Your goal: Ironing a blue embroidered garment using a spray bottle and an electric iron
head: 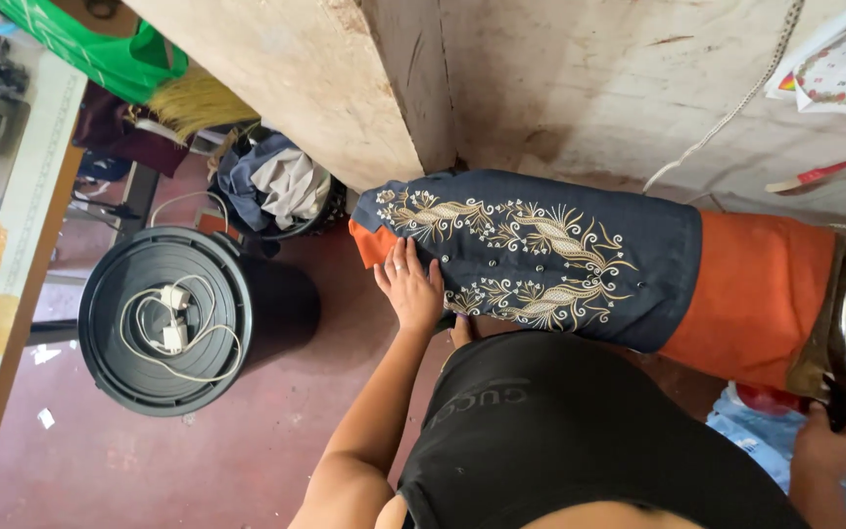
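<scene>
Lying flat, the embroidered cloth (540,255) sits under the left hand (409,286).

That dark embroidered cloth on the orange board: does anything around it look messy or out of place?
The cloth lies flat under the left hand; nothing about it looks damaged. Odd bits are nearby: a white cable with plugs lies coiled on the lid of the black bin, and clothes are heaped in a basket behind it.
</scene>
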